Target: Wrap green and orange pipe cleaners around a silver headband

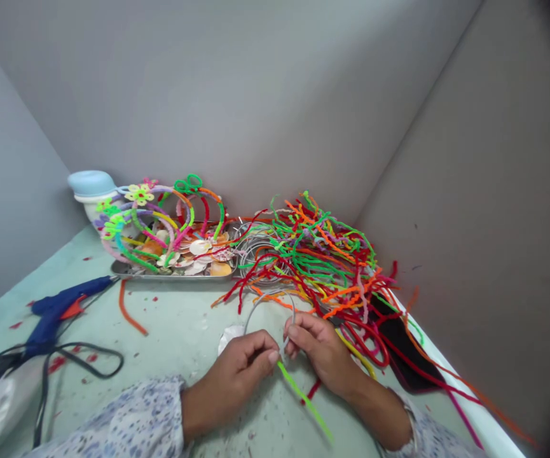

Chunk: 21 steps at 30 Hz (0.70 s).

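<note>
A thin grey headband [254, 310] arches up between my two hands above the table. My right hand [325, 353] pinches it close to one end between thumb and fingers. A bright green pipe cleaner [304, 399] runs out from the thumb and forefinger of my left hand [239, 375], its loose end hanging toward the lower right. The fingers of my left hand are closed and hide where the pipe cleaner meets the band. Behind the band lies a round whitish piece [229, 336], partly covered by my left hand.
A large heap of coloured pipe cleaners [322, 254] and grey headbands [255, 245] fills the back right. A metal tray [174, 277] holds shells and decorated headbands [141, 210]. At left lies a blue glue gun [48, 318] with its cord; at right, a black phone [405, 356].
</note>
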Motion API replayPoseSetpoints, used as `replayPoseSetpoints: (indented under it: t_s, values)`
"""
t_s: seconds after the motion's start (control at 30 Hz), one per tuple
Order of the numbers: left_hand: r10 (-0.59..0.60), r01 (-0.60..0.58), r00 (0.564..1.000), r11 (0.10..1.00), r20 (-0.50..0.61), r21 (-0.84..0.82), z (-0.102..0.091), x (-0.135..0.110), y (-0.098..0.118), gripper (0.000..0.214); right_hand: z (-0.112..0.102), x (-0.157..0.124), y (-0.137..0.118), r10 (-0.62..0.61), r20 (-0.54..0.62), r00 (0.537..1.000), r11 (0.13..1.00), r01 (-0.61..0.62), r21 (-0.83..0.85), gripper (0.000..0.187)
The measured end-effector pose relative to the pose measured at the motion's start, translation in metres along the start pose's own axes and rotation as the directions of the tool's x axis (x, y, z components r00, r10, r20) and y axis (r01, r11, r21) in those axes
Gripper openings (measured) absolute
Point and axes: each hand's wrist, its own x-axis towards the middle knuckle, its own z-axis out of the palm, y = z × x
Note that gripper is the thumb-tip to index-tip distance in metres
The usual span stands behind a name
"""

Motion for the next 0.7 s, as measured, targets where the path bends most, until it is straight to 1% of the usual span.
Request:
replayPoseSetpoints:
  t_s: [0.27, 0.4, 0.5, 0.6, 0.67, 0.7]
  values:
    - [0.006, -0.006, 1.000, 0.999, -0.012, 0.033, 0.000, 0.000, 0.001, 0.027, -0.001, 0.000, 0.004, 0.005, 0.019, 1.000, 0.999, -0.006, 0.043, 0.027]
    - [0.028, -0.025, 0.999, 0.998, -0.045, 0.051, 0.000, -0.001, 0.002, 0.026, -0.002, 0.002, 0.009, 0.019, -0.050, 0.999, 0.995, -0.014, 0.103, 0.026]
    - [0.064, -0.053, 0.994, 0.991, -0.085, 0.124, 0.000, -0.002, 0.003, 0.021, -0.003, 0.004, 0.011, 0.025, -0.110, 0.994, 0.991, -0.010, 0.133, 0.026]
    - [0.105, -0.077, 0.981, 0.983, -0.164, 0.169, 0.000, -0.003, 0.005, 0.023, -0.002, 0.003, 0.010, -0.022, -0.112, 0.993, 0.997, 0.031, 0.076, 0.029]
    - [0.113, -0.076, 0.968, 0.983, -0.223, 0.167, -0.001, -0.004, 0.006, 0.024, 0.000, 0.000, 0.009, -0.091, -0.118, 0.989, 0.996, 0.088, -0.027, 0.027]
    - [0.117, -0.079, 0.963, 0.984, -0.243, 0.163, -0.002, -0.004, 0.006, 0.023, 0.001, -0.001, 0.008, -0.142, -0.134, 0.981, 0.986, 0.129, -0.103, 0.023]
